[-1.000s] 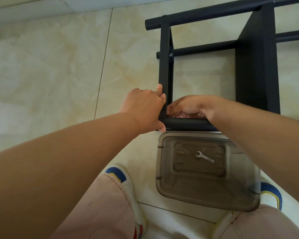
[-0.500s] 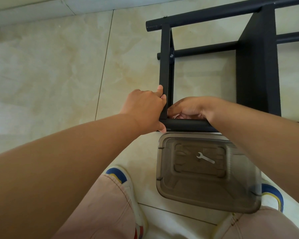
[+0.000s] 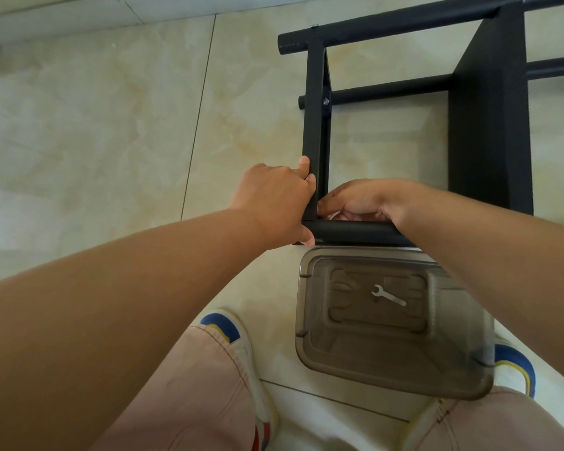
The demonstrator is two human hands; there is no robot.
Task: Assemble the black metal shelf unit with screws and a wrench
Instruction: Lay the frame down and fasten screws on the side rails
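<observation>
A cream tiled floor [image 3: 118, 125] fills the view from above. A black metal shelf frame [image 3: 489, 118] lies on it, reaching from the upper right down to the centre. Two bare forearms stretch forward to the frame's near corner, where an upright bar [image 3: 316, 125] meets a round tube [image 3: 355, 231]. The left hand [image 3: 274, 203] grips that corner from the left, fingers curled round the bar. The right hand [image 3: 362, 200] sits just beside it on the right, fingers curled at the joint; whether they pinch anything cannot be told. Below the tube lies a smoky clear plastic container [image 3: 339, 366]. Inside it rests a small silver wrench [image 3: 388, 296], untouched. Pink trousers and white shoes with blue toes show at the bottom.
</observation>
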